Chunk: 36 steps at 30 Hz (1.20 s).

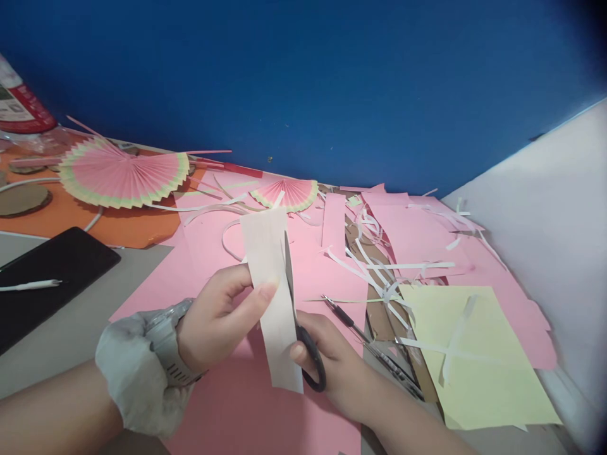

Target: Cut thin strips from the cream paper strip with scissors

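- On the red-and-white container (31, 112) at the far left of my bench (142, 272), the label (14, 104) has small marks, too blurred for me to read.
- I can make out no words, brands, numbers or signs anywhere else.

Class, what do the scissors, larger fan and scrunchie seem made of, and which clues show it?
Scissors: thin grey blades, apparently metal; smooth black grip, probably plastic, shaped in a rounded loop.
Larger fan: matt paper, sharply pleated with a zigzag edge.
Scrunchie: dull, soft fabric, likely, from its puckered folds.
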Available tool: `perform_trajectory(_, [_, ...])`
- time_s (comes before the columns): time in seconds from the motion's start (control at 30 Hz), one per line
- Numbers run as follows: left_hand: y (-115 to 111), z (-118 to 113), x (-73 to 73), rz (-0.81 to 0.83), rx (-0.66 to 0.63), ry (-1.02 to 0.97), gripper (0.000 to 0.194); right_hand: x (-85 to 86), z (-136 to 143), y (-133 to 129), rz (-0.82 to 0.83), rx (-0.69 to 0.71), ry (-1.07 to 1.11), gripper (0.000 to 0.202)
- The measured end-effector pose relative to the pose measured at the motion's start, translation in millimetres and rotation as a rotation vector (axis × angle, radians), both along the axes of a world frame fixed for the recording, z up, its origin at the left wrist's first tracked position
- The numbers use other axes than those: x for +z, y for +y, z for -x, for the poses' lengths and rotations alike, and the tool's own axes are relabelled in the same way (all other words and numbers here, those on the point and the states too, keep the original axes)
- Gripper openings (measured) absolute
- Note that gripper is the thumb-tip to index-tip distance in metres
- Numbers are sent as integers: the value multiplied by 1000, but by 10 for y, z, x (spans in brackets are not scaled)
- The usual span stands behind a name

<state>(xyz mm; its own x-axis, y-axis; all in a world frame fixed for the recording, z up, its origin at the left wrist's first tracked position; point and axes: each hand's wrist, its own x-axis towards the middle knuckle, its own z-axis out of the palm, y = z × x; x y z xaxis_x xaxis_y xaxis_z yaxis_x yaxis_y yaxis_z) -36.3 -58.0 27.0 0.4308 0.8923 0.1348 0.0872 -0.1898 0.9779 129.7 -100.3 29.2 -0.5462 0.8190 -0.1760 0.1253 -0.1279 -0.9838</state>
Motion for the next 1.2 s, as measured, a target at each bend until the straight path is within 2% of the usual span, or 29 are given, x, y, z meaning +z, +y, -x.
perform_trajectory(0.4, [0, -3, 2, 23, 10, -14, 31, -30, 4, -10, 25, 5, 26, 41])
perform_trajectory(0.5, [-3, 19, -27, 12, 42, -15, 20, -45, -3, -13, 39, 15, 10, 42])
perform_trajectory(0.6, [1, 30, -64, -43, 128, -43, 12, -41, -8, -14, 62, 26, -32, 44])
perform_trajectory(0.73, [8, 14, -70, -39, 211, -18, 25, -16, 2, -8, 79, 27, -36, 44])
perform_trajectory(1.2, [4, 8, -32, -47, 147, 67, 31, -3, 14, -7, 22, 29, -52, 45])
